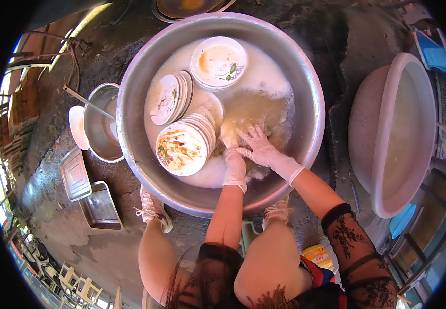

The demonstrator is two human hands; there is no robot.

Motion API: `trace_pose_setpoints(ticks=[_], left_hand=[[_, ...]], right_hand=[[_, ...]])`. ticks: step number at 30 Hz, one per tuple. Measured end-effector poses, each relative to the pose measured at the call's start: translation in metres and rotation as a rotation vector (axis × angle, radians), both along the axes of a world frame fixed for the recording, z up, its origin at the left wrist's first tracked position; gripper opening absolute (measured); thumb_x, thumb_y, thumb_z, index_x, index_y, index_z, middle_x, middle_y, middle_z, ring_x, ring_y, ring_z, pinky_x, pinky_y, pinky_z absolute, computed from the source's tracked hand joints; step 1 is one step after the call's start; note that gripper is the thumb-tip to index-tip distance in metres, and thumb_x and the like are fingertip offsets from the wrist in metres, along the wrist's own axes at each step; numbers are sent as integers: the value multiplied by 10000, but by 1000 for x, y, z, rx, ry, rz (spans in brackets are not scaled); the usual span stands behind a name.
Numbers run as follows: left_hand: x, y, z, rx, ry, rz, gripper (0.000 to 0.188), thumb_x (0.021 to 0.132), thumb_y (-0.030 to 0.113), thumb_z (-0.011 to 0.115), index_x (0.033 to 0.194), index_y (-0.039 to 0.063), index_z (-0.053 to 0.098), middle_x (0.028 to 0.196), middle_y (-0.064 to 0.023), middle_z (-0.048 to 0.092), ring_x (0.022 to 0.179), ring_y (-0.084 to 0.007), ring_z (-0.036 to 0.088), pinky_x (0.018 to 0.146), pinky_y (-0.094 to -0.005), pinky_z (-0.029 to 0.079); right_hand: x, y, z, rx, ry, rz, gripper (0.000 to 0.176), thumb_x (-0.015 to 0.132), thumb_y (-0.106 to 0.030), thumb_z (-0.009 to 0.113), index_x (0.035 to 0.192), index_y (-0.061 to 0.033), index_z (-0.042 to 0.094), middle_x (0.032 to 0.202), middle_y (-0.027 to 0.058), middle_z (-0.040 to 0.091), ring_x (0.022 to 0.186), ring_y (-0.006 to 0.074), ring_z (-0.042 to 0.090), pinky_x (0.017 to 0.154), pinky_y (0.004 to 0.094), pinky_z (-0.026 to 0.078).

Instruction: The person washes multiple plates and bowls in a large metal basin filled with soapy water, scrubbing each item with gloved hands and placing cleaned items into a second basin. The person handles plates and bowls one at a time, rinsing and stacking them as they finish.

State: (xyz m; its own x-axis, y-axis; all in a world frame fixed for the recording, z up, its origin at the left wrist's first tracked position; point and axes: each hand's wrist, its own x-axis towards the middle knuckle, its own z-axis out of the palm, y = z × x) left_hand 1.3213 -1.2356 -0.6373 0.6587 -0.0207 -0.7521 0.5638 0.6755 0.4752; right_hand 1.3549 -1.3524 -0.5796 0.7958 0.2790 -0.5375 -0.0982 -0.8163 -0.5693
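Note:
A wide metal basin (pixel 223 204) stands before me, holding cloudy, sudsy water. My left hand (pixel 234 166), in a thin translucent glove, grips the near edge of a plate (pixel 229 129) that lies partly under the water. My right hand (pixel 261 148), gloved alike, has its fingers spread in the water at that plate's right side; its fingertips are partly blurred by water. Left of my hands leans a stack of plates (pixel 180 150), the front one smeared with orange-brown sauce. Behind it tilts another plate stack (pixel 166 99). More soiled plates (pixel 219 61) lie at the basin's far side.
A large pale tub (pixel 366 127) of water stands at right. At left are a metal pot (pixel 101 145) with a long-handled utensil (pixel 88 101) and two rectangular metal trays (pixel 76 174) (pixel 101 206). A yellow packet (pixel 318 255) lies near my right leg on the wet floor.

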Motion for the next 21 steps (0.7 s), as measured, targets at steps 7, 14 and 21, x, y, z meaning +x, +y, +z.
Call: trace_pose_setpoints(ticks=[7,14,21], left_hand=[[41,2,49,118,9,-553,498,893,429,428,1139,4,506,962,-103,613,808,-172,601,712,-332,476],[55,4,76,252,-4,-256,551,861,436,511,1214,17,458,1163,-89,527,1080,-172,479,915,-320,352],[38,3,78,-129,-123,-27,515,713,15,682,1187,-5,482,1155,-82,536,1036,-176,515,906,-307,404]], right_hand=[[3,-35,35,60,-259,99,458,757,-172,631,1197,-173,507,1079,60,543,1003,247,497,885,375,410],[35,-46,76,846,230,-882,481,697,-101,731,1123,-18,523,1034,30,579,940,114,534,868,258,418],[37,-43,3,631,10,-1173,468,764,-299,688,1059,40,558,1044,90,600,985,172,546,883,280,399]])
